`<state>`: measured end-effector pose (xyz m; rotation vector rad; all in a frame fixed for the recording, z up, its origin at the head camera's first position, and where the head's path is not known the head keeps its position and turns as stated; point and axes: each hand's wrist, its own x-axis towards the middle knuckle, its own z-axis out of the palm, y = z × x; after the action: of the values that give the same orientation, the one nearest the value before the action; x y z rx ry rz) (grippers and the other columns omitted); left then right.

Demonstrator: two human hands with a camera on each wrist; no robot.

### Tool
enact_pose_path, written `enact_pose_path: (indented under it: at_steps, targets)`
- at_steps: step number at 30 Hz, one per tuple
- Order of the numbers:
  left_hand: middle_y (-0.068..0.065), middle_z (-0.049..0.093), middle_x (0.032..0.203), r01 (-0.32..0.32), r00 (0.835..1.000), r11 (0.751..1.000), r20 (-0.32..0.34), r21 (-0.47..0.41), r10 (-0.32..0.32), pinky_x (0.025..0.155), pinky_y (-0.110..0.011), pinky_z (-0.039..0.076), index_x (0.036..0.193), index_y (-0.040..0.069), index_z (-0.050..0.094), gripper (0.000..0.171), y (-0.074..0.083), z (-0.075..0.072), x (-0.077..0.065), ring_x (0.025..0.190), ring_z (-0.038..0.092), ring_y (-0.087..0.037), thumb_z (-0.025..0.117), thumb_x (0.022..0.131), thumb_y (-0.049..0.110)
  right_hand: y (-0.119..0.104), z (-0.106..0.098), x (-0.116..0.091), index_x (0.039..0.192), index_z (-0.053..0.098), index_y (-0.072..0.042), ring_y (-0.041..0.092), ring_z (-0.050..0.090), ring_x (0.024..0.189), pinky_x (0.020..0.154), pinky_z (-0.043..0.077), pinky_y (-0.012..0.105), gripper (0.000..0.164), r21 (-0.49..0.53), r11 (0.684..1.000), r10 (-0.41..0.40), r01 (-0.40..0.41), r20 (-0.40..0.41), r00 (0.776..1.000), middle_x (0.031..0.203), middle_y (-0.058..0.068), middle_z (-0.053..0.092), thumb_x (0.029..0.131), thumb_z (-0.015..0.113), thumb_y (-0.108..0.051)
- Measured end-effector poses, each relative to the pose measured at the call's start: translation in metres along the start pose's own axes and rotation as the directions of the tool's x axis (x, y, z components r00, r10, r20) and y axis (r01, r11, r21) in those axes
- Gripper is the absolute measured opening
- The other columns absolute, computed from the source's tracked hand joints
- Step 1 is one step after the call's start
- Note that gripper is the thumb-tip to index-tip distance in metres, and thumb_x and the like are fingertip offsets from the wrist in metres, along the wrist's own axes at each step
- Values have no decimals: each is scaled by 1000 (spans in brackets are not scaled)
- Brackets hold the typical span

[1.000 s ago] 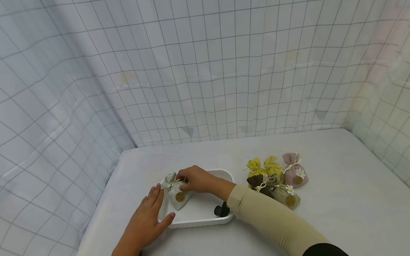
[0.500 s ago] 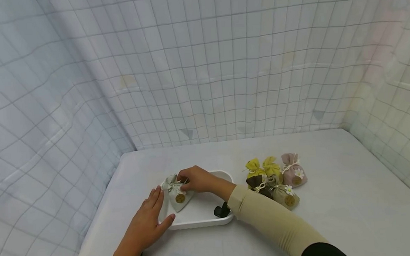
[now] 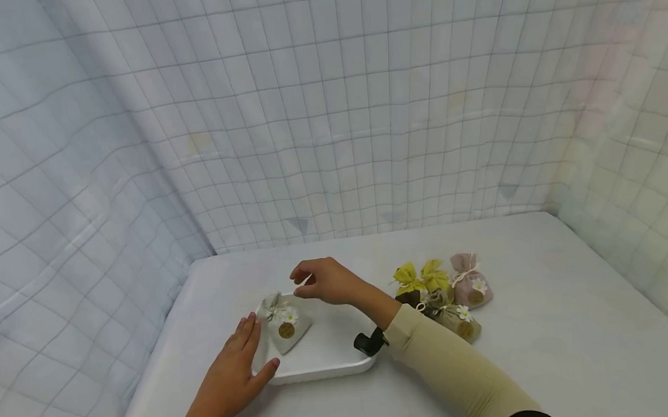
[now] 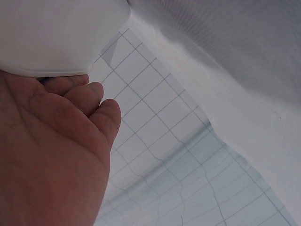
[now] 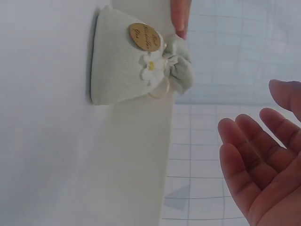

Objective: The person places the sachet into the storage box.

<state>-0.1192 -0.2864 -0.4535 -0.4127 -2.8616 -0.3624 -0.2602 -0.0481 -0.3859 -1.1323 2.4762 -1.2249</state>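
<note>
As we look from the left, we first meet the left hand (image 3: pixel 229 370), its fingers fairly straight against the left rim of the white tray (image 3: pixel 319 374), pinching nothing that we can make out. Just beside those fingers, inside the tray's left end, the pale green pouch (image 3: pixel 289 338) lies with its gathered neck (image 5: pixel 181 75) pointing toward the far left corner. We cannot tell whether the fingertips touch the neck. On the pouch's upper face we see a round tag (image 5: pixel 145 36) and a white flower (image 5: pixel 152 67). We judge it light and soft, with matte cloth that should not slip much, and a filled body that would give under pressure. We would take hold at the tied neck or around the full body, sparing the tag and flower, which look the easiest parts to pull loose.

Further right, the right hand (image 3: pixel 328 280) hangs over the tray's far side, apart from the pouch, fingers loosely bent and holding nothing. Under its beige sleeve (image 3: pixel 441 356) a black device (image 3: pixel 368 344) shows. At the far right, on the table (image 3: pixel 541 349), we find a dark brown pouch (image 3: pixel 409 299), two yellow pouches (image 3: pixel 407 277), an olive pouch (image 3: pixel 456 323) and a mauve pouch (image 3: pixel 473 286), grouped closely.
</note>
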Motion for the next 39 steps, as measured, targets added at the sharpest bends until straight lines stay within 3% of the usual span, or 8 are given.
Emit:
enact_pose_path:
  at_steps: [7, 21, 28, 33, 36, 39]
  targets:
    - [-21, 33, 156, -5, 1000, 1000, -14, 0, 5, 110, -59, 32, 146, -9, 41, 82, -1, 0, 0, 145, 28, -40, 65, 93, 49, -1, -24, -26, 119, 68, -17, 7, 65, 100, 78, 55, 25, 26, 41, 999, 5, -3, -51, 999, 106, -11, 69, 95, 69, -28]
    - [-20, 32, 157, 3, 1000, 1000, -11, 6, -3, 110, -57, 32, 146, -10, 41, 82, 0, 1, -3, 145, 27, -38, 65, 93, 49, 27, -71, -105, 117, 68, -17, 12, 66, 99, 83, 56, 33, 24, 31, 993, 117, -114, -155, 981, 112, -4, 68, 97, 65, -31]
    - [-20, 32, 157, -9, 1000, 1000, -16, 5, 9, 108, -58, 34, 145, -10, 42, 82, -1, 0, -3, 145, 28, -38, 64, 94, 50, 40, -91, -138, 118, 67, -15, 19, 64, 108, 89, 54, 40, 24, 76, 977, 210, -199, -193, 958, 113, -1, 69, 98, 64, -29]
    - [-22, 33, 156, -25, 999, 1000, -23, -2, 25, 108, -58, 35, 145, -11, 42, 82, 0, 0, -2, 144, 30, -40, 64, 94, 50, 56, -106, -160, 123, 66, -9, 24, 62, 112, 91, 52, 46, 32, 26, 971, 235, -236, -228, 945, 118, 3, 67, 100, 60, -31]
    - [-22, 33, 156, -25, 1000, 1000, -18, -3, 25, 108, -59, 35, 145, -11, 41, 83, -1, 0, -1, 144, 30, -40, 63, 94, 50, 67, -114, -173, 123, 67, -8, 22, 62, 108, 90, 52, 46, 35, -10, 966, 246, -257, -256, 935, 118, 2, 67, 100, 59, -34]
    - [-22, 32, 156, -23, 1000, 1000, -21, -3, 23, 108, -58, 35, 145, -11, 41, 83, -2, 0, -2, 143, 30, -40, 64, 94, 49, 77, -119, -186, 122, 66, -5, 24, 63, 98, 81, 53, 44, 36, 35, 963, 265, -266, -278, 923, 116, 7, 67, 100, 60, -32]
